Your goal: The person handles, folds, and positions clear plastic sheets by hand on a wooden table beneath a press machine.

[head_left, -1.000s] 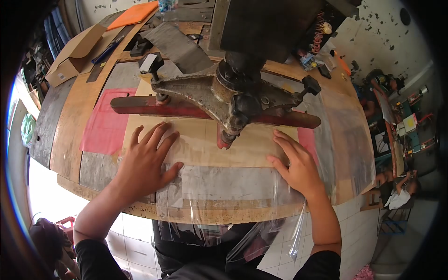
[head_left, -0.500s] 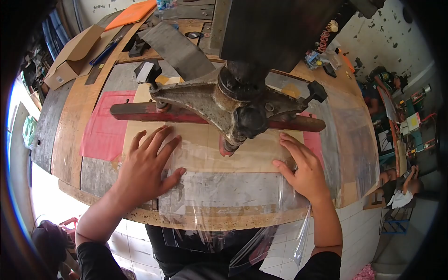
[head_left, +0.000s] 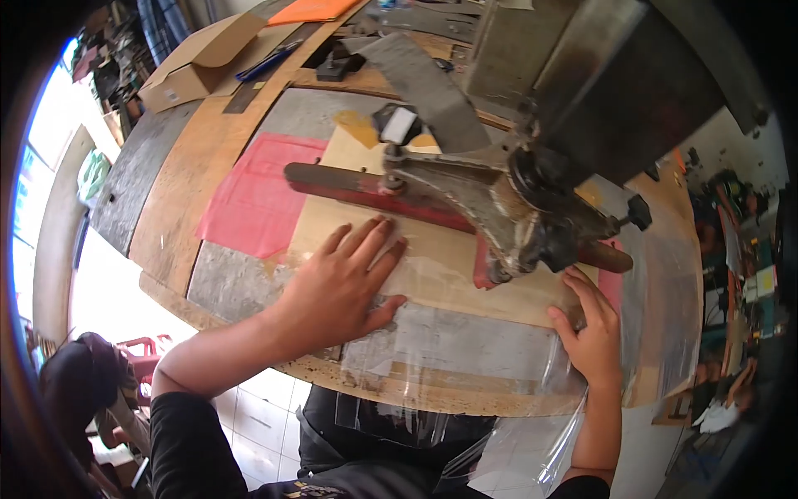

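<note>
My left hand (head_left: 345,279) lies with fingers spread on a clear plastic sheet (head_left: 416,353) over a pale tan board (head_left: 449,270). On the right, my right hand (head_left: 588,324) rests on the same sheet with thumb and fingers apart, its fingertips near the press. A long dark bar with red sides (head_left: 424,206) crosses the board just beyond both hands, fixed under a metal press head (head_left: 515,200). Red sheet material (head_left: 258,195) sticks out at the left. The plastic hangs over the table's front edge.
An open cardboard box (head_left: 199,66), a blue tool (head_left: 268,61) and an orange folder (head_left: 312,10) are at the back left. A grey strip (head_left: 428,91) lies behind the press. At the lower left a person (head_left: 83,391) is beside a red stool (head_left: 143,358).
The camera view has turned and shifted left, so the table and press appear farther right and tilted. Both hands stay on the sheet with little visible movement relative to the board.
</note>
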Motion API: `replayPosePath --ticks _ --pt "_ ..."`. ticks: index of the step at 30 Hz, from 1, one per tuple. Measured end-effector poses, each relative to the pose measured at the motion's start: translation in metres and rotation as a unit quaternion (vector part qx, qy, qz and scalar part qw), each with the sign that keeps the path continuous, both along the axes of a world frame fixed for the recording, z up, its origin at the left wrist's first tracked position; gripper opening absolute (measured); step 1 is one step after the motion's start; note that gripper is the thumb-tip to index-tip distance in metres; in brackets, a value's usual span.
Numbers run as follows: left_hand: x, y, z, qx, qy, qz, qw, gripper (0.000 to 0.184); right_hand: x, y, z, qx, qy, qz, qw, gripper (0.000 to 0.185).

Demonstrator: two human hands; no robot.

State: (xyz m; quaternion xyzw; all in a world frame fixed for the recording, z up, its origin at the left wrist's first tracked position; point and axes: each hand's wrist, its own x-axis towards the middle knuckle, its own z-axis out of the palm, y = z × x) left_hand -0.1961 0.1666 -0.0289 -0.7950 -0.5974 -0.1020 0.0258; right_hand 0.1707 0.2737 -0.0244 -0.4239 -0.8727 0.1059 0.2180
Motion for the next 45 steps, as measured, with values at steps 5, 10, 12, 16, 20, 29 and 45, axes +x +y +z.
replayPosePath --ticks 5,10,12,16,20,29,45 --pt "-0.0024 0.0013 -0.0019 0.004 -0.032 -0.021 0.999 0.061 -0.002 -0.0007 0.0008 -0.004 -0.007 0.006 1.0 0.048" --pt "-0.0023 0.0001 -0.0054 0.01 -0.027 -0.025 0.999 0.062 -0.0022 0.0001 -0.0026 0.002 0.009 0.014 1.0 0.047" --pt "-0.0025 -0.0005 -0.0048 0.012 -0.028 -0.024 0.999 0.062 -0.0011 0.0007 -0.0033 0.004 0.007 0.013 1.0 0.047" --pt "-0.0033 -0.0003 -0.0052 0.011 -0.034 -0.03 0.999 0.062 -0.0018 0.0004 -0.0043 0.007 0.011 0.015 1.0 0.047" --pt "-0.0023 -0.0007 -0.0045 0.009 -0.033 -0.027 0.999 0.061 -0.0009 0.0005 -0.0053 0.009 0.018 0.019 1.0 0.047" --pt "-0.0026 -0.0007 -0.0074 0.015 -0.035 -0.028 0.999 0.062 -0.002 -0.0005 -0.0018 -0.003 0.011 0.014 1.0 0.046" --pt "-0.0016 -0.0017 -0.0078 0.012 -0.033 -0.021 0.999 0.064 -0.0013 -0.0009 -0.0016 0.0 0.009 0.018 1.0 0.045"
